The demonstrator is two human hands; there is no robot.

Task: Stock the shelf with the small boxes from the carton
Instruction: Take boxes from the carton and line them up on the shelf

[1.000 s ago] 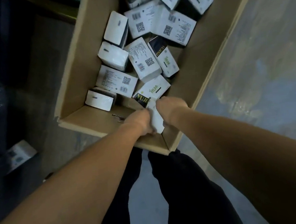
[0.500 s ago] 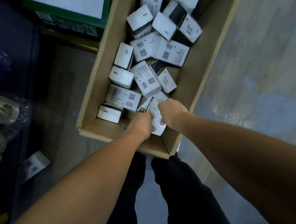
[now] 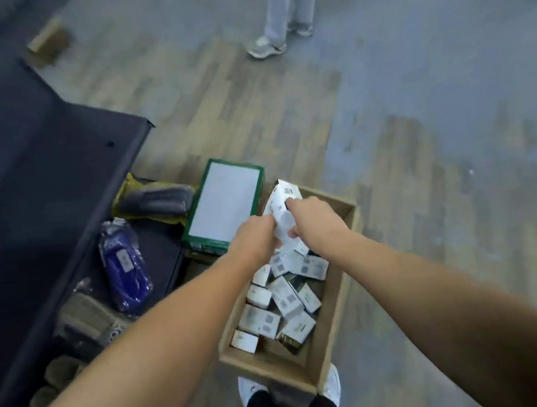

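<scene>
Both hands are raised above the cardboard carton, which sits on the wood-patterned floor just in front of the person's white shoes. The left hand and the right hand grasp between them a stack of small white boxes, the fingers of the right hand curled over its top face and the left hand clenched on its left side. The stack is tilted and blurred, so how many boxes it holds cannot be told. It hangs over the far end of the carton, clear of the boxes below.

Inside the carton more small white boxes lie jumbled, some showing printed codes and one at the near end showing a black side. Just beside the carton's far left corner lies a green-edged flat box with a white top. To the left stands a dark shelf; on its lower level lie a blue item in clear wrap, a grey item in a yellow-edged bag and some tan wrapped goods. At the far edge of the floor stand another person's legs in light trousers and grey shoes.
</scene>
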